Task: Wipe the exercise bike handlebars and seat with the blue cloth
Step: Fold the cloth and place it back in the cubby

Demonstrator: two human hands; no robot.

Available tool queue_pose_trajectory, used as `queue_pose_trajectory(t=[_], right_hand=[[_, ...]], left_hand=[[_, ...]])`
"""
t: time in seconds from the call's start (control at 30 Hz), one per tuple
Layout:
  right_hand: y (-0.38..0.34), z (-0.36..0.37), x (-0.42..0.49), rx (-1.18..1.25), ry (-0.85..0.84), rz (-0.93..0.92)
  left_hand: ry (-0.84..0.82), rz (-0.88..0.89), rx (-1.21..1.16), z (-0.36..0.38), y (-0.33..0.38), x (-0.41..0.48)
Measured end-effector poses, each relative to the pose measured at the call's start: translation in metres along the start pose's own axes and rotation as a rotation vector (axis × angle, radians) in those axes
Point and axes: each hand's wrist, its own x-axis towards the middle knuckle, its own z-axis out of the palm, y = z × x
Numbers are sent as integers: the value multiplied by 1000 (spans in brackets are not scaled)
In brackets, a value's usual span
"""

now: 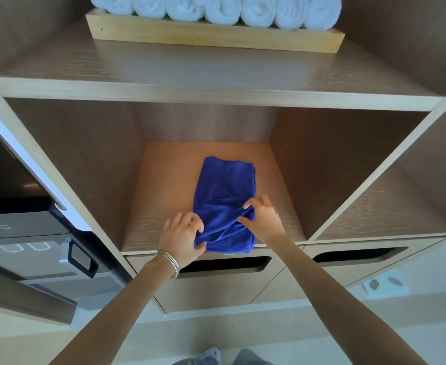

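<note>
Now: fetching step, wiping not begun | blue cloth (225, 196) lies folded in the middle cubby of the wooden shelf unit (216, 93), near edge at the lip | left hand (181, 237) and right hand (264, 219) both pinch its near end | no exercise bike in sight | next: lift cloth clear, carry it to the bike

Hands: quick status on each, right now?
Left hand: closed, pinching the near left corner of the blue cloth.
Right hand: closed, gripping the cloth's near right edge.

Bare forearms, thin silver bangles (169, 262) on the left wrist.
</note>
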Motion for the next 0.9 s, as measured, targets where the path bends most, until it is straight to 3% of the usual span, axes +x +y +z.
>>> queue_pose_trajectory(t=[0.2,0.33,0.43,0.53,0.63,0.8,0.9], right_hand=[[-7,-1,3,48,41,34],[-3,-30,-6,168,54,-19],[3,-39,-26,272,-114,13],[9,-25,-43,40,-273,-43],[10,-13,-46,32,-193,-33],[6,-13,-46,118,77,-3],[9,-18,-48,142,112,-7]], left_hand=[[-223,31,49,5,9,25],[-286,-33,-93,-2,-6,31],[-278,-93,-181,-7,-17,28],[-296,-91,-178,-11,-22,25],[-346,-91,-136,-11,-21,20],[-117,-105,-225,-15,-18,15],[-84,13,-219,-18,-16,14]])
